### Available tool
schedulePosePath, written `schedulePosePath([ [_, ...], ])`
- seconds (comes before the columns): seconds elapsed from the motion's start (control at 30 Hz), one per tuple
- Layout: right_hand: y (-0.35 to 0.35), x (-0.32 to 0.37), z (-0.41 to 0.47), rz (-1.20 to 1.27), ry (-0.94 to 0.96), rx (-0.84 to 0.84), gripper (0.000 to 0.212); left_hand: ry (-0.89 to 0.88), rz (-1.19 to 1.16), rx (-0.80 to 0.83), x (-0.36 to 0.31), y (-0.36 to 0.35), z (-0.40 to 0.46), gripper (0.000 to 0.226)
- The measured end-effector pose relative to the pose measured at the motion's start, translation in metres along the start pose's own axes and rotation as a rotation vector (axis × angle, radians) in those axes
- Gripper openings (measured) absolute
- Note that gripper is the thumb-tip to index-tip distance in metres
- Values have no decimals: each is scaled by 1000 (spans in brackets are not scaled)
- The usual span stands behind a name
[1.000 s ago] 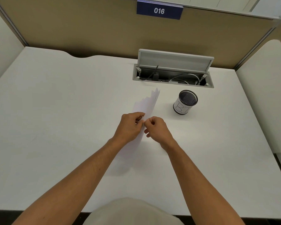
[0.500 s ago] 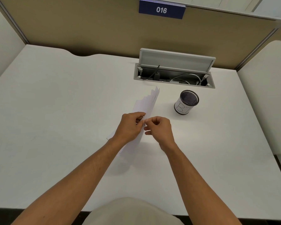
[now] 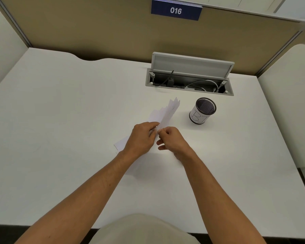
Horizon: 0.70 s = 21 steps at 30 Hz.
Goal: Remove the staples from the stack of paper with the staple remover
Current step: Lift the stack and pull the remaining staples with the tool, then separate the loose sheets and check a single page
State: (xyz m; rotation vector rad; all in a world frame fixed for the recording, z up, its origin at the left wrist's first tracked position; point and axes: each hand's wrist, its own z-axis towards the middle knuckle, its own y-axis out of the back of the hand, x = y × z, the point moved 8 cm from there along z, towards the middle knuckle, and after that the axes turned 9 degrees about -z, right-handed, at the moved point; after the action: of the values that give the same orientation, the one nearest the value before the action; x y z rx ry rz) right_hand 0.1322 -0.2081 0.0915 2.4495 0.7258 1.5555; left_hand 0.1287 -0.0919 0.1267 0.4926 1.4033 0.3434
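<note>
Head view: the paper is held mid-desk, its fanned far corners raised, pinched by the left hand and the right hand, which meet at its near edge. Bare desk lies wide on the left. A mesh cup stands near, right; its contents cannot be told. Cables are seen in the open tray.

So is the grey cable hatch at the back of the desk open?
Open: the grey cable hatch has its lid tilted up, exposing cables.
</note>
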Motion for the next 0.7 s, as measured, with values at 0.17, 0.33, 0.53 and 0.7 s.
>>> schedulePosePath([
  [0.17, 0, -3, -1, 185, -68, 130, 27, 4, 0, -1, 1, 2, 1, 29],
  [0.33, 11, -14, 1, 263, -46, 70, 13, 97, -109, -78, 7, 12, 1, 25],
  [0.53, 37, -28, 2, 312, -32, -129, 9, 157, -195, -124, 9, 18, 6, 21],
  [0.7, 73, -38, 4, 311, -37, -307, 8, 182, -380, -147, 0, 28, 15, 16],
])
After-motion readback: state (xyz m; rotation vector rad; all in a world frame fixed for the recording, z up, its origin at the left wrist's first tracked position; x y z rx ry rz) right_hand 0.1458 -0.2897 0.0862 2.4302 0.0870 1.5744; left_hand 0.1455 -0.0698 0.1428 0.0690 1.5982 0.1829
